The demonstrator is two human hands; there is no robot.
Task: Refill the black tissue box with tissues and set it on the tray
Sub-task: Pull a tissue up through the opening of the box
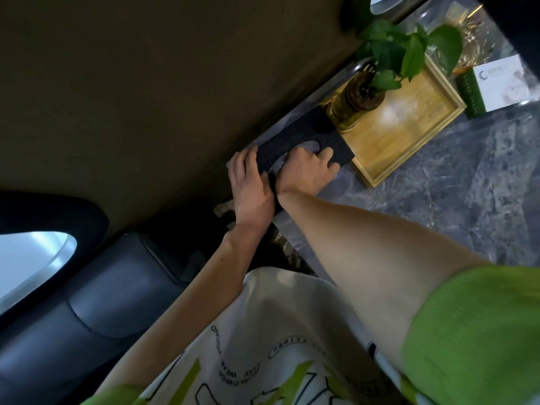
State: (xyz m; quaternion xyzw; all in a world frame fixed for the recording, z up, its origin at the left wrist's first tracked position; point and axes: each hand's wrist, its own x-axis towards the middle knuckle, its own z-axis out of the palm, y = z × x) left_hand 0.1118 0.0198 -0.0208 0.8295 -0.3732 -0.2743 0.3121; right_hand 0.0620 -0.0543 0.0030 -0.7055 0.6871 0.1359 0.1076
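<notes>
Currently we look down along two bare arms reaching forward over a grey marbled tabletop. Both hands hold the black tissue box, which lies flat near the tabletop's far edge with one end touching or just overlapping the wooden tray. Our left hand is wrapped around the box's near end, fingers curled over the top. Our right hand presses down on the box's top beside the oval slot, where a bit of white tissue shows, so we judge the box is already filled.

On the tray stands a glass vase with a green leafy plant, just beside the box's far end. Past the tray lies a white card against a green holder.

We judge that the remaining step is moving the box onto the tray. One risk is the vase: sliding the box forward could knock it and tip it, spilling water. Another is the tray's raised rim, which could catch the box's edge unless we lift it clear.
</notes>
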